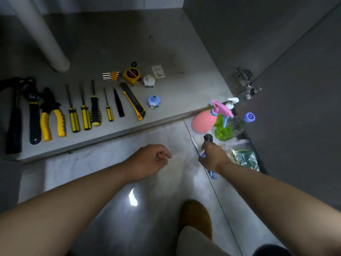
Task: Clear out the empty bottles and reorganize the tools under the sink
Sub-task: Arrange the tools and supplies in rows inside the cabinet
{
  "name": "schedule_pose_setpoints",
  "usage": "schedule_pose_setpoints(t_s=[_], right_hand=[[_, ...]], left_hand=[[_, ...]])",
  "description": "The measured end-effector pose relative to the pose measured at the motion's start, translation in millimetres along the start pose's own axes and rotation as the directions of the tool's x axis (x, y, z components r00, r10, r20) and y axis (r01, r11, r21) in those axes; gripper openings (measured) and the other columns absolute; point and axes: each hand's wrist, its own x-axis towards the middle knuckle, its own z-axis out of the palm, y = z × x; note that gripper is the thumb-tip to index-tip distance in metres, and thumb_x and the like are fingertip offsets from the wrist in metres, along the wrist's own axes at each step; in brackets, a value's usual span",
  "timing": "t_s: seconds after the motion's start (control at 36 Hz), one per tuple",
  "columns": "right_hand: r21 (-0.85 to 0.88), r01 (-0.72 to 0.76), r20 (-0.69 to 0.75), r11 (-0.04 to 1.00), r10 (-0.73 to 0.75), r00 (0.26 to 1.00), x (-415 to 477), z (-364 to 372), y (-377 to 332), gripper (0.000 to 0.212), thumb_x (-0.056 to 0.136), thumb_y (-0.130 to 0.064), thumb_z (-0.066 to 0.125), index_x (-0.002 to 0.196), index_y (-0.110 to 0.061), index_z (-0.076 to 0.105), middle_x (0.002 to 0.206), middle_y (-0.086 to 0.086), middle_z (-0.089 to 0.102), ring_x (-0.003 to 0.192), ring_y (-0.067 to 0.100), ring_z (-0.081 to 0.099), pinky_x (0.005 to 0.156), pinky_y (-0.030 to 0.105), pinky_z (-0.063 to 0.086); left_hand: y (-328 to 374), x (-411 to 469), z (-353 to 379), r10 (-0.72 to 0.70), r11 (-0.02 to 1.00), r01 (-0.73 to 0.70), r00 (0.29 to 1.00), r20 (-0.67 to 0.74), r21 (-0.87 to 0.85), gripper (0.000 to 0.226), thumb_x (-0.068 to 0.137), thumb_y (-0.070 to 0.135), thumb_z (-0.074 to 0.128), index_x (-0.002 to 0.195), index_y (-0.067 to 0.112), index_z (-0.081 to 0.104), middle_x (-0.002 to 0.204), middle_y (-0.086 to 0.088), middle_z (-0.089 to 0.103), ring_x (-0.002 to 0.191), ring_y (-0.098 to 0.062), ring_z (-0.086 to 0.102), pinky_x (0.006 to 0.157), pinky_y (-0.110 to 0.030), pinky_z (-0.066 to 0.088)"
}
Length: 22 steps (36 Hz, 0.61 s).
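On the cabinet floor under the sink, tools lie in a row: a hammer [14, 126], a wrench [34, 115], yellow pliers [52, 117], several screwdrivers [84, 115] and a utility knife [133, 102]. Behind them lie a yellow tape measure [131, 74] and hex keys [110, 75]. Outside on the tiles, by the open door, stand a pink spray bottle [203, 122], a green bottle [224, 133] and a clear bottle with a blue cap [249, 117]. My right hand [212, 157] grips a small item with a black tip and blue parts; I cannot identify it. My left hand [152, 159] hovers over the tiles, loosely curled and holding nothing.
A grey drain pipe [42, 34] comes down at the back left. A white fitting [149, 81], a blue fitting [154, 102] and a switch plate [158, 71] lie near the tape measure. The door hinge [245, 82] is at right. A plastic bag [245, 157] lies beside my right hand.
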Motion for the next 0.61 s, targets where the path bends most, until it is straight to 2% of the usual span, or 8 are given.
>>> schedule_pose_setpoints(t_s=[0.06, 0.14, 0.25, 0.31, 0.39, 0.44, 0.5, 0.61], right_hand=[[0.022, -0.069, -0.013, 0.997, 0.069, 0.998, 1.0, 20.4, 9.9, 0.065, 0.088, -0.018, 0.063, 0.144, -0.006, 0.033, 0.146, 0.018, 0.043, 0.122, 0.038, 0.056, 0.098, 0.041, 0.046], [0.045, -0.137, -0.071, 0.99, 0.14, 0.988, 7.4, 41.3, 15.6, 0.057, 0.091, -0.011, 0.056, 0.141, -0.005, 0.028, 0.147, 0.015, 0.037, 0.115, 0.042, 0.06, 0.093, 0.045, 0.047], [0.13, -0.167, -0.121, 0.977, 0.182, 0.976, 14.8, 59.1, 16.6, 0.06, 0.093, -0.005, 0.053, 0.145, -0.002, 0.023, 0.148, 0.018, 0.037, 0.113, 0.043, 0.062, 0.089, 0.045, 0.049], [0.148, -0.161, -0.124, 0.976, 0.18, 0.976, 14.4, 63.9, 14.4, 0.057, 0.094, -0.008, 0.053, 0.143, 0.0, 0.027, 0.14, 0.021, 0.046, 0.113, 0.043, 0.062, 0.087, 0.044, 0.049], [0.302, -0.126, -0.108, 0.945, 0.165, 0.98, 6.3, 70.3, 8.2, 0.039, 0.088, -0.015, 0.063, 0.119, -0.002, 0.044, 0.113, 0.02, 0.062, 0.104, 0.039, 0.063, 0.078, 0.037, 0.046], [0.485, -0.103, -0.068, 0.869, 0.155, 0.986, -3.8, 74.7, 1.9, 0.034, 0.083, -0.021, 0.072, 0.106, -0.008, 0.051, 0.096, 0.011, 0.066, 0.091, 0.032, 0.064, 0.071, 0.031, 0.043], [0.649, -0.048, -0.041, 0.76, 0.097, 0.994, -15.6, 76.8, -5.6, 0.029, 0.079, -0.019, 0.077, 0.1, -0.013, 0.058, 0.086, 0.001, 0.067, 0.083, 0.021, 0.065, 0.07, 0.028, 0.047], [0.783, 0.139, -0.095, 0.606, -0.105, 0.99, -33.5, 68.4, -17.7, 0.024, 0.076, -0.012, 0.074, 0.094, -0.018, 0.06, 0.076, -0.005, 0.065, 0.072, 0.012, 0.066, 0.065, 0.029, 0.053]], left_hand=[[2.7, 1.2, 13.1, -0.056, 0.997, 0.058, 0.997, 0.043, -0.049, 0.014, 0.095, 0.016, 0.064, 0.105, 0.022, 0.071, 0.1, -0.003, 0.073, 0.091, -0.016, 0.071, 0.092, -0.036, 0.057], [4.9, 5.3, 29.8, -0.153, 0.982, 0.161, 0.984, 0.089, -0.096, 0.015, 0.096, 0.016, 0.061, 0.107, 0.021, 0.07, 0.103, -0.002, 0.073, 0.092, -0.015, 0.072, 0.09, -0.034, 0.059], [3.6, 11.8, 45.5, -0.261, 0.946, 0.273, 0.961, 0.088, -0.173, 0.02, 0.097, 0.008, 0.056, 0.109, 0.017, 0.07, 0.104, -0.005, 0.073, 0.093, -0.018, 0.072, 0.071, -0.023, 0.054], [3.6, 16.5, 50.4, -0.295, 0.928, 0.309, 0.951, 0.096, -0.208, 0.02, 0.096, 0.007, 0.058, 0.11, 0.015, 0.069, 0.106, -0.007, 0.073, 0.094, -0.02, 0.072, 0.068, -0.02, 0.051], [7.0, 26.2, 56.8, -0.332, 0.894, 0.344, 0.939, 0.092, -0.287, 0.022, 0.095, 0.013, 0.065, 0.117, 0.016, 0.065, 0.111, -0.009, 0.07, 0.098, -0.024, 0.072, 0.077, -0.03, 0.056], [10.4, 32.9, 60.8, -0.35, 0.88, 0.348, 0.935, 0.056, -0.323, 0.035, 0.094, 0.023, 0.07, 0.127, 0.018, 0.058, 0.118, -0.006, 0.068, 0.102, -0.022, 0.07, 0.083, -0.033, 0.058], [14.9, 38.1, 63.4, -0.364, 0.863, 0.346, 0.931, 0.022, -0.367, 0.05, 0.091, 0.034, 0.073, 0.134, 0.02, 0.053, 0.127, -0.003, 0.063, 0.108, -0.02, 0.067, 0.086, -0.033, 0.06], [26.6, 42.0, 59.3, -0.329, 0.821, 0.262, 0.943, -0.046, -0.508, 0.033, 0.094, 0.033, 0.07, 0.12, 0.014, 0.064, 0.115, -0.006, 0.073, 0.1, -0.019, 0.073, 0.089, -0.039, 0.061]])
